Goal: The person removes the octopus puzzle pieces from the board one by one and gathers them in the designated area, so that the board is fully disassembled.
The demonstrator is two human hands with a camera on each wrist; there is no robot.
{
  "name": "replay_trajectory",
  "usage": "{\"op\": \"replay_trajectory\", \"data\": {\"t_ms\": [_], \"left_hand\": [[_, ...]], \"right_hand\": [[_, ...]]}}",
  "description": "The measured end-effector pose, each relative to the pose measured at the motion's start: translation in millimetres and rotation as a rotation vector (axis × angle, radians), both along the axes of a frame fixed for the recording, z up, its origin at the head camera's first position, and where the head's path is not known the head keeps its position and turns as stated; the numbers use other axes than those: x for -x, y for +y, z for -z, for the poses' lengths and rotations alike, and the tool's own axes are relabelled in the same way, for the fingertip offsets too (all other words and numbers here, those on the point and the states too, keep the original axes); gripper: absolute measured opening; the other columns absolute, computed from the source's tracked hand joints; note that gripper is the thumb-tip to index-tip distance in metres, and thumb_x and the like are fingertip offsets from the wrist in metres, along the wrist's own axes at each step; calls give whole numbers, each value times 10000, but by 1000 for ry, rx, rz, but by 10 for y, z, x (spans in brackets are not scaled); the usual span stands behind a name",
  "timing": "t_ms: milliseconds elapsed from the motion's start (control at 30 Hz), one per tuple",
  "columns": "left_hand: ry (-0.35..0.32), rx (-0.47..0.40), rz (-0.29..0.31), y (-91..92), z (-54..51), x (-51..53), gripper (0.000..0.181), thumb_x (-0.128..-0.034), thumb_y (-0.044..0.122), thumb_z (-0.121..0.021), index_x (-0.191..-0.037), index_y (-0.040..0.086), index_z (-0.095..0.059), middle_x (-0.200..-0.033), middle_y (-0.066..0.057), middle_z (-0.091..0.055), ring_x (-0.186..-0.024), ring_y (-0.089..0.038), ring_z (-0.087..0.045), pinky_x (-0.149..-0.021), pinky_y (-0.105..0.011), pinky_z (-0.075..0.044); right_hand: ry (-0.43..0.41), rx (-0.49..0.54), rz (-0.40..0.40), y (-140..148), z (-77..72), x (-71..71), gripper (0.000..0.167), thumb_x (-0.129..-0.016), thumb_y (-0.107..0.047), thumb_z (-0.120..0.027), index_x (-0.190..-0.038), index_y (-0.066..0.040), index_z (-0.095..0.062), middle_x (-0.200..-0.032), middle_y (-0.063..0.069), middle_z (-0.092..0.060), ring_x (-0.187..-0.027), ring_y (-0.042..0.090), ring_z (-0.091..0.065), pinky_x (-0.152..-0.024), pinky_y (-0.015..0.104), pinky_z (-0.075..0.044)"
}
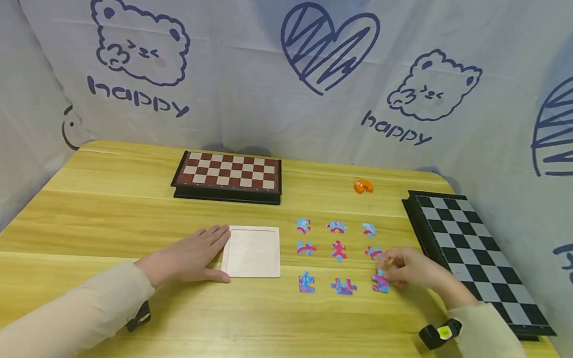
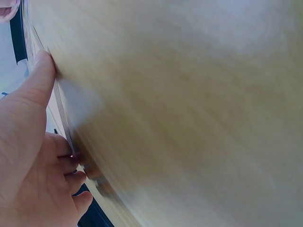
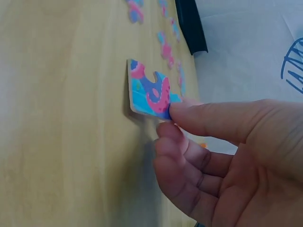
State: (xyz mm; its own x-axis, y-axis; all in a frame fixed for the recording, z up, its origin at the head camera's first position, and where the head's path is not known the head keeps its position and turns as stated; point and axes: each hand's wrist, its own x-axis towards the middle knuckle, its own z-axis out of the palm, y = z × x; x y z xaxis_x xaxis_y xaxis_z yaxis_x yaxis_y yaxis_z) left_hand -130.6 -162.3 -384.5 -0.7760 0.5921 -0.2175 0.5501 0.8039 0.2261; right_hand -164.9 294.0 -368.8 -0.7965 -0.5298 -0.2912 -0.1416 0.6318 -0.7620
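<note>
Between thumb and fingertips my right hand (image 1: 406, 269) pinches a corner jigsaw piece (image 3: 150, 92), blue with pink and purple. In the right wrist view that piece is tilted, one edge close to the wooden table. My left hand (image 1: 193, 253) lies flat with fingers straight, its thumb and fingertips touching the left edge of a pale square puzzle tray (image 1: 253, 252). No piece lies inside the tray. Several other jigsaw pieces (image 1: 338, 250) are spread in rows to the right of the tray, and one piece (image 1: 373, 253) lies just beyond the right fingertips.
A folded red-and-white chessboard (image 1: 229, 172) stands at the back of the table. Along the right side, near my right forearm, lies a black-and-white chessboard (image 1: 481, 248). A small orange object (image 1: 363, 186) sits at the back right. Printed white cloth (image 1: 235, 59) hangs behind the table.
</note>
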Motion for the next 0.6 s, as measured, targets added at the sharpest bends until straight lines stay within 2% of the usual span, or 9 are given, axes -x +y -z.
{"op": "replay_trajectory", "data": {"t_ms": [200,467,600], "left_hand": [[-12,-13,-4,2,-12,-9,920,-861,570,-511,-1415,-97,-204,-1479,-250,-143,-1345,-383,-150,-1068,-505,-155],[-16,-17,-9,8,-16,-9,918,-862,568,-512,-1418,-92,-199,-1482,-246,-137,-1348,-381,-141,-1070,-503,-150],[-26,-32,-17,-2,-10,-8,928,-857,574,-514,-1419,-91,-194,-1481,-248,-134,-1348,-384,-135,-1070,-504,-144]], "right_hand": [[26,-39,-13,8,25,-13,70,-824,62,-570,-880,31,-600,-574,-6,-459,-520,139,-449,-466,225,-376],[41,-91,8,-5,1,-41,62,-837,25,-604,-898,28,-594,-604,-8,-480,-553,163,-472,-484,258,-410],[83,-132,39,-9,-48,-33,99,-843,-37,-633,-926,-3,-590,-638,19,-507,-570,188,-498,-493,276,-424]]}}
